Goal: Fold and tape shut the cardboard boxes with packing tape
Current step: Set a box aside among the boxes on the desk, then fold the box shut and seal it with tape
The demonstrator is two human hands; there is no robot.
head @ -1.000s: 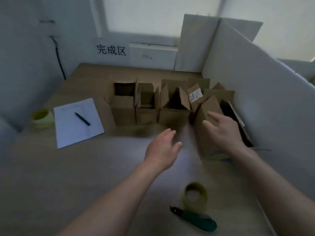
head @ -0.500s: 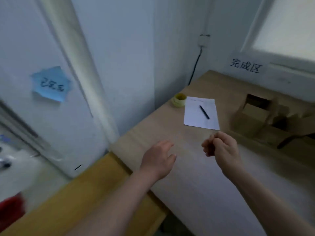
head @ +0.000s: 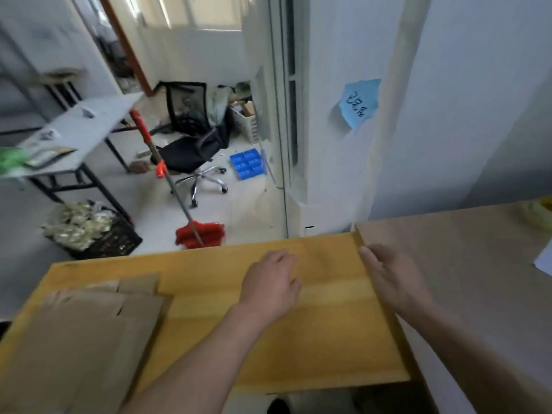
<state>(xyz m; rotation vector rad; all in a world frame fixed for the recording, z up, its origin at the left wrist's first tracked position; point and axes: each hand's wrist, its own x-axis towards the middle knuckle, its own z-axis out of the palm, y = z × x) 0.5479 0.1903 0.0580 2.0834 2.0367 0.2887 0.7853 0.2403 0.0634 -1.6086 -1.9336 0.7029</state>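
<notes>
A stack of flat, unfolded cardboard boxes (head: 80,333) lies on the left end of a low yellow wooden table (head: 313,333). My left hand (head: 270,285) hovers over the yellow table, fingers loosely curled, holding nothing, to the right of the flat cardboard. My right hand (head: 394,279) is held out with straight fingers near the seam where the yellow table meets the higher light-brown worktable (head: 466,264). Neither hand touches the cardboard. The open boxes and the green-handled tool are out of view.
A yellow-green tape roll (head: 539,215) and a corner of white paper (head: 545,261) sit at the worktable's right edge. Beyond the tables are a red broom (head: 197,231), a black office chair (head: 191,144), a black crate (head: 98,231), a grey folding table (head: 71,132) and a blue wall note (head: 360,103).
My view has swung far left, away from the open boxes to the yellow table and the flat cardboard. Both hands moved left with it, and my right hand has uncurled.
</notes>
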